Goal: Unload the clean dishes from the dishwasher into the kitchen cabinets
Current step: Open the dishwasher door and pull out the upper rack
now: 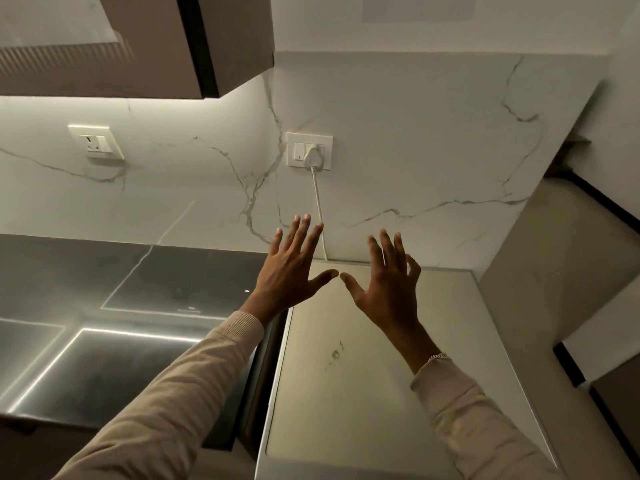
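Left hand (294, 268) and right hand (388, 289) both empty, fingers spread above the white appliance (346, 393); I'd find its door first.

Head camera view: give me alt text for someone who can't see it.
The left hand and right hand, both empty with fingers spread, are held out above a white appliance top. Behind them a white cord runs down a marble wall from a plug. A dark counter lies to the left, under a cabinet.
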